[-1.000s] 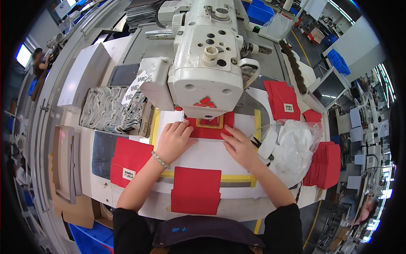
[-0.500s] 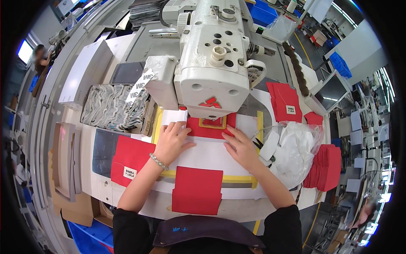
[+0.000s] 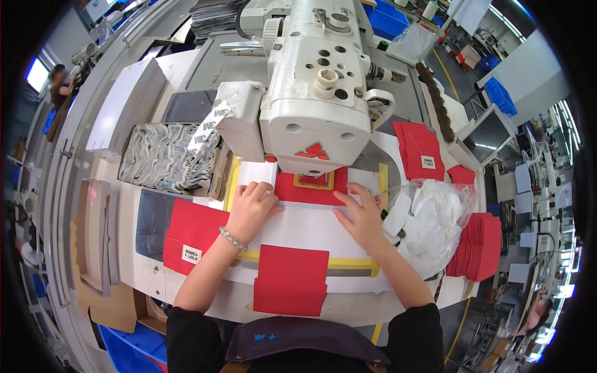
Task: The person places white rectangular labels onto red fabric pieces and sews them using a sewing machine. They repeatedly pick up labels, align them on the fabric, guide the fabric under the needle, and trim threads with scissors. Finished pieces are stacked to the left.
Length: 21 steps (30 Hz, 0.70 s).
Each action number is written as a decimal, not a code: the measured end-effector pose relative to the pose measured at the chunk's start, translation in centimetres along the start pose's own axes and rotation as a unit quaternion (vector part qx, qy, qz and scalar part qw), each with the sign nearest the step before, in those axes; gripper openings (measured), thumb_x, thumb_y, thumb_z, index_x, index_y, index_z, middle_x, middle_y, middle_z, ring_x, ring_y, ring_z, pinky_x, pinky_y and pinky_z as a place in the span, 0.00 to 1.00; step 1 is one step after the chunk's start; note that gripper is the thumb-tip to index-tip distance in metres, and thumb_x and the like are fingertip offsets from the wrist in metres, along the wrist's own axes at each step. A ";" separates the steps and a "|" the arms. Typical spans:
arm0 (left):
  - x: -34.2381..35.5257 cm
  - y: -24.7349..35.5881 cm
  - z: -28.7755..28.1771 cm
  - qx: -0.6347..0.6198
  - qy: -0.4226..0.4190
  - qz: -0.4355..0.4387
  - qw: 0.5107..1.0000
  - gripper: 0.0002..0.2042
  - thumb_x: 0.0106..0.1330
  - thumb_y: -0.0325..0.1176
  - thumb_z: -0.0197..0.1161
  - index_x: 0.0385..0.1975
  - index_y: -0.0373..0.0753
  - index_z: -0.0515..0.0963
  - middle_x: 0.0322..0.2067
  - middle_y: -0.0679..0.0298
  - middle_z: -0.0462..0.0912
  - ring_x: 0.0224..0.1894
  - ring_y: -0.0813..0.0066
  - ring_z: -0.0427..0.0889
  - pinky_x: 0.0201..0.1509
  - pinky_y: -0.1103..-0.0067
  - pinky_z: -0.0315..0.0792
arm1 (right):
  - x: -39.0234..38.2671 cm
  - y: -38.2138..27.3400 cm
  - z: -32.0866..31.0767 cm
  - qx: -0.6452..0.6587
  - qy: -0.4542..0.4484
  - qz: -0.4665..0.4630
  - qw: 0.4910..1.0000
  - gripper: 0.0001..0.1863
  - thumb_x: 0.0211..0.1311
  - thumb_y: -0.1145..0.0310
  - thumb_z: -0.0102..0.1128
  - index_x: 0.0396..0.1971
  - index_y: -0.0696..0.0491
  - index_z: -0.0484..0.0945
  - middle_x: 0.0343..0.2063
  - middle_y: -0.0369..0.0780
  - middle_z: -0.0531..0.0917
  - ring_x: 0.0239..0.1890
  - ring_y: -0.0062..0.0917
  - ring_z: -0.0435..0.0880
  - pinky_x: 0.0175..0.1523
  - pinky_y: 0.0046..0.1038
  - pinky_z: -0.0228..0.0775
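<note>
A red fabric piece lies under the head of a white sewing machine, with a small yellow frame pressed on it. My left hand, a beaded bracelet at its wrist, rests with fingers spread at the piece's left edge, on the white work plate. At the right edge my right hand is open too, its fingertips touching or just beside the red fabric. Something small and dark shows by its outer fingers, partly hidden. Nearer to me, another red piece lies flat at the table's front edge.
Red pieces with white labels lie at left and at right rear. A box of folded pale strips stands on the left. On the right are a clear plastic bag and a stack of red pieces.
My right hand has shifted slightly to the right, toward the fabric's edge, and now covers most of the dark snips seen beside it. My left hand has hardly moved.
</note>
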<state>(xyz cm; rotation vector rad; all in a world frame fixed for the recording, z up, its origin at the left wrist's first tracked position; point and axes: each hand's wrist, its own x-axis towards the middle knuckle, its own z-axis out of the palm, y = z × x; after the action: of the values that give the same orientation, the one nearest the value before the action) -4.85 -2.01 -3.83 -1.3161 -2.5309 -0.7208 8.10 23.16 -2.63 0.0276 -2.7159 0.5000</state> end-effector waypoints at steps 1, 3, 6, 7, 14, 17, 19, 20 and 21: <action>0.0 0.1 -0.1 0.005 -0.002 0.002 1.000 0.11 0.50 0.36 0.72 0.32 0.42 0.82 0.39 0.68 0.78 0.43 0.69 0.76 0.47 0.71 0.67 | 0.0 0.0 -0.1 -0.018 0.008 -0.007 1.000 0.19 0.51 0.63 0.69 0.45 0.47 0.81 0.53 0.36 0.76 0.49 0.26 0.76 0.52 0.35 0.53; 0.0 0.3 -0.3 -0.003 -0.011 -0.016 1.000 0.12 0.51 0.36 0.72 0.35 0.43 0.82 0.42 0.69 0.79 0.46 0.70 0.77 0.49 0.69 0.67 | -0.1 0.3 -0.4 -0.054 0.023 -0.020 0.998 0.19 0.50 0.63 0.70 0.44 0.46 0.80 0.50 0.33 0.77 0.49 0.24 0.75 0.48 0.33 0.50; 0.0 0.4 -0.1 0.038 -0.005 0.016 0.999 0.15 0.53 0.36 0.71 0.40 0.44 0.81 0.47 0.69 0.79 0.52 0.72 0.76 0.55 0.66 0.65 | -0.6 0.5 -0.3 -0.070 0.011 -0.066 0.995 0.18 0.50 0.62 0.70 0.42 0.47 0.80 0.48 0.32 0.79 0.49 0.23 0.75 0.48 0.34 0.50; -0.1 0.5 0.0 0.061 0.001 0.037 0.997 0.16 0.53 0.36 0.70 0.42 0.44 0.80 0.50 0.69 0.79 0.54 0.72 0.76 0.57 0.65 0.63 | -0.8 0.5 -0.2 -0.078 0.010 -0.070 0.994 0.17 0.50 0.62 0.69 0.42 0.47 0.80 0.48 0.31 0.79 0.49 0.22 0.75 0.48 0.34 0.50; -1.2 1.4 0.7 0.144 -0.024 0.035 0.989 0.17 0.59 0.36 0.65 0.49 0.45 0.78 0.56 0.68 0.77 0.60 0.75 0.73 0.63 0.60 0.57 | -1.3 0.1 0.2 -0.126 0.021 -0.084 0.988 0.17 0.52 0.62 0.67 0.42 0.47 0.80 0.48 0.30 0.81 0.49 0.20 0.76 0.47 0.33 0.51; -1.4 1.8 0.5 0.150 -0.030 0.025 0.988 0.17 0.61 0.35 0.63 0.51 0.44 0.78 0.56 0.67 0.77 0.60 0.74 0.72 0.63 0.59 0.57 | -1.5 0.1 0.3 -0.127 0.027 -0.083 0.988 0.16 0.52 0.62 0.67 0.42 0.47 0.80 0.49 0.31 0.80 0.49 0.20 0.76 0.47 0.33 0.51; -1.4 2.1 0.5 0.145 -0.026 0.024 0.989 0.16 0.63 0.35 0.60 0.51 0.42 0.77 0.55 0.65 0.78 0.60 0.72 0.73 0.62 0.59 0.59 | -1.5 0.2 0.3 -0.114 0.024 -0.070 0.991 0.16 0.52 0.62 0.67 0.41 0.47 0.79 0.50 0.31 0.80 0.49 0.21 0.75 0.48 0.34 0.51; -1.5 2.2 0.6 0.149 -0.028 0.019 0.988 0.17 0.62 0.35 0.61 0.52 0.43 0.77 0.56 0.66 0.77 0.60 0.73 0.73 0.63 0.60 0.57 | -1.3 0.3 0.3 -0.101 0.021 -0.058 0.993 0.15 0.52 0.62 0.67 0.41 0.47 0.79 0.51 0.31 0.80 0.50 0.21 0.75 0.48 0.34 0.51; -1.7 2.1 0.7 0.153 -0.030 0.014 0.988 0.18 0.62 0.34 0.62 0.52 0.44 0.76 0.57 0.67 0.77 0.61 0.74 0.72 0.64 0.60 0.55 | -1.1 0.4 0.3 -0.088 0.017 -0.046 0.995 0.15 0.52 0.61 0.67 0.41 0.46 0.79 0.52 0.31 0.80 0.50 0.22 0.75 0.48 0.35 0.51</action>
<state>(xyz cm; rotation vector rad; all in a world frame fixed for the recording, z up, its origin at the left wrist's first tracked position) -2.11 -1.80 -4.38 -1.2785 -2.5355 -0.2752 8.98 23.37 -3.41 0.0959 -2.7008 0.2317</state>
